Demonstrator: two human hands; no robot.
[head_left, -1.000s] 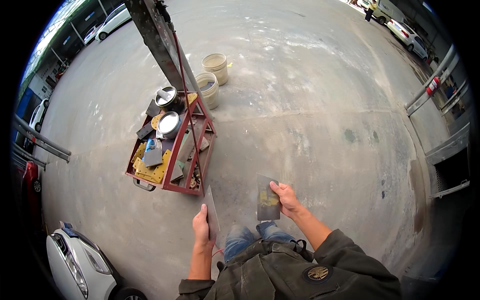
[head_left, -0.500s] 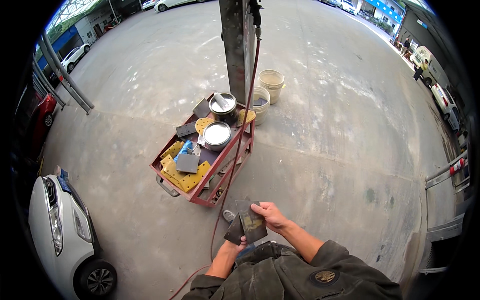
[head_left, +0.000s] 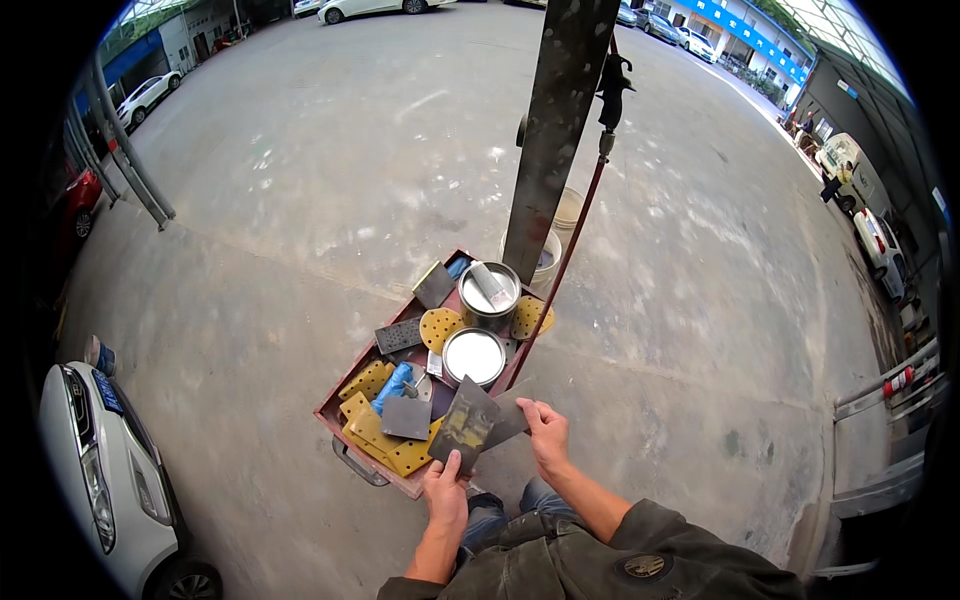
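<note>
Smeared plate (head_left: pixel 466 422) moved to left grip (head_left: pixel 446 498), apparently pinched at lower edge.

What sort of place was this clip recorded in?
Most likely a vehicle body-repair or paint workshop. The red cart carries metal cans and yellow perforated discs that look like sandpaper, a white car stands close by on the left, and more cars are parked farther off.

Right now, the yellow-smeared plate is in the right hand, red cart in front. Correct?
Wrong hand: the head view shows the yellow-smeared plate in the left hand; the right hand grips another plate. Red cart in front: yes.
</note>
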